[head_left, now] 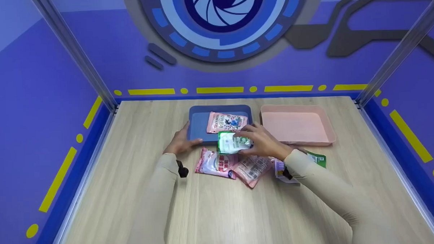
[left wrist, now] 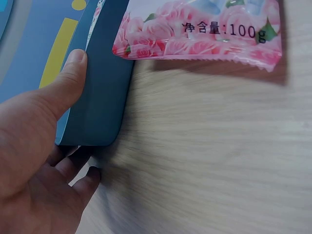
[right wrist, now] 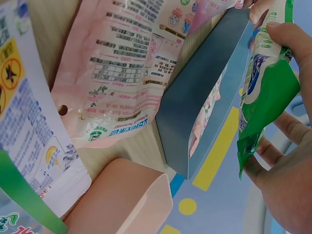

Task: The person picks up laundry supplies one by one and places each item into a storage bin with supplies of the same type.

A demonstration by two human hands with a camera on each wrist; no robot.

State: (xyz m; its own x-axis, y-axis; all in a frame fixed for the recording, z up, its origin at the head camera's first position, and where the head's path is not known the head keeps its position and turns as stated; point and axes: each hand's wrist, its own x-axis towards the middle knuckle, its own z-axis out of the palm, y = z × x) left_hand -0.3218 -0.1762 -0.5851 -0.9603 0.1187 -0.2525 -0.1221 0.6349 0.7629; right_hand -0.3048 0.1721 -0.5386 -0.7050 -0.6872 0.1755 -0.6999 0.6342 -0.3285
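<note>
My left hand [head_left: 181, 141] grips the front left corner of a blue tray [head_left: 199, 124], thumb at the rim and fingers around the side. Inside that tray, toward the right, lies a pink floral packet [head_left: 226, 122]. My right hand [head_left: 266, 142] pinches a green and white packet [head_left: 228, 143] over the tray's front edge; its green end shows in the right wrist view. Below the tray's front wall lie a pink rose-printed packet [head_left: 214, 163], marked 100g in the left wrist view, and a pale pink packet [head_left: 253, 170] with printed text, its back facing up.
To the right of the blue tray stands a pink tray [head_left: 296, 126] with nothing in it. Under my right forearm lie a purple and white packet [head_left: 282, 172] and a green packet [head_left: 317, 159], both partly hidden. Blue panels [head_left: 92, 68] border the wooden table [head_left: 213, 216].
</note>
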